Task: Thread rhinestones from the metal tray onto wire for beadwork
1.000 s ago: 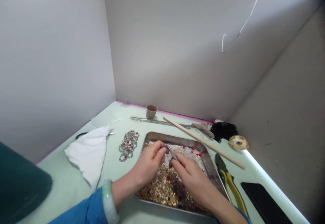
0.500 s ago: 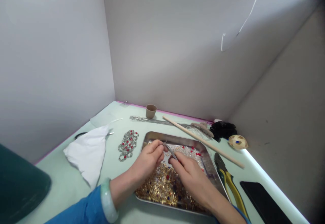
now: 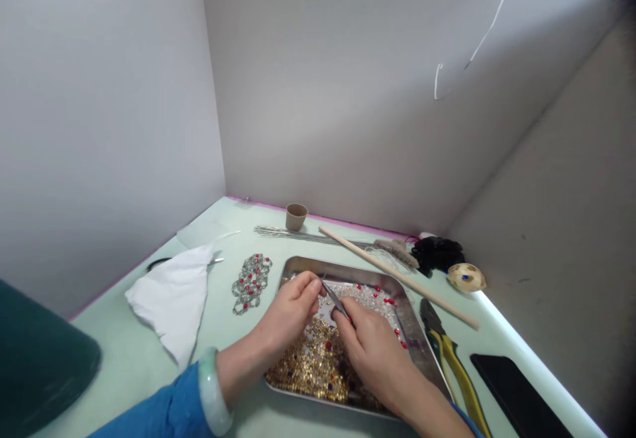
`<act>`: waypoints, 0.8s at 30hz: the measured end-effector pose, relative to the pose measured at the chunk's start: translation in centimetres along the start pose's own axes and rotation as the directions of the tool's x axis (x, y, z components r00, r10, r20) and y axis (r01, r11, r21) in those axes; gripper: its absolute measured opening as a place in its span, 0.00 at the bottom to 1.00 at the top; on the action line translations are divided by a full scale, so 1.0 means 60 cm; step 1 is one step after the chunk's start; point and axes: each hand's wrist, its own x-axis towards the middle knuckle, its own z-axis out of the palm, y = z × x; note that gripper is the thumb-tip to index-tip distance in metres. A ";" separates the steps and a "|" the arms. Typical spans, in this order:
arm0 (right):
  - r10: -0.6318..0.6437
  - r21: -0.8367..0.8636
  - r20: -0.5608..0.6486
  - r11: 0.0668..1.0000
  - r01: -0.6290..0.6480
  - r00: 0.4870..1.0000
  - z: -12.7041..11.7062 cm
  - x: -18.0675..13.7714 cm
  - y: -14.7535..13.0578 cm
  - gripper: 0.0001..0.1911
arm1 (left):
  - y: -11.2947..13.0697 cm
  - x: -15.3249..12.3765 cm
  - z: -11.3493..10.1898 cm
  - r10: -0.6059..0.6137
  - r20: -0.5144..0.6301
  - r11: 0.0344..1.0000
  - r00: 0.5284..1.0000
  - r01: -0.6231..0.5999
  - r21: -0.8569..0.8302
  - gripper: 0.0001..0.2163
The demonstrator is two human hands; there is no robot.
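A steel tray (image 3: pixel 342 268) holds several gold, clear, red and blue beads. Both my hands work over it. My right hand (image 3: pixel 370 348) is closed on thin metal tweezers (image 3: pixel 334 297), whose tips point up and left. My left hand (image 3: pixel 291 312) is pinched shut right at those tips, holding something too small to make out. A pale green bangle (image 3: pixel 212 391) and a blue sleeve sit on my left wrist.
A beaded silver and red piece (image 3: pixel 252 282) lies left of the tray beside a white cloth (image 3: pixel 171 299). Behind are a small cup (image 3: pixel 296 216), thin wires, a wooden stick (image 3: pixel 397 277). Pliers (image 3: pixel 450 355) and a black phone (image 3: pixel 517 395) lie right. Walls enclose three sides.
Both hands stayed together over the tray. The right hand shifted slightly, and the tweezers' tips stay at the left fingertips.
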 end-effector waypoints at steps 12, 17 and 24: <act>-0.063 -0.031 -0.027 0.998 0.062 0.998 0.004 -0.004 -0.002 0.09 | -0.006 0.002 -0.007 -0.068 0.081 0.980 0.994 0.082 -0.179 0.15; -0.094 0.079 -0.007 0.992 0.094 0.996 0.000 -0.004 -0.002 0.10 | -0.006 -0.001 -0.013 -0.108 0.240 0.904 0.965 0.196 -0.381 0.15; -0.059 0.282 0.060 0.959 0.039 0.996 -0.013 -0.001 -0.005 0.13 | -0.002 0.001 -0.014 -0.123 0.287 0.874 0.950 0.241 -0.422 0.15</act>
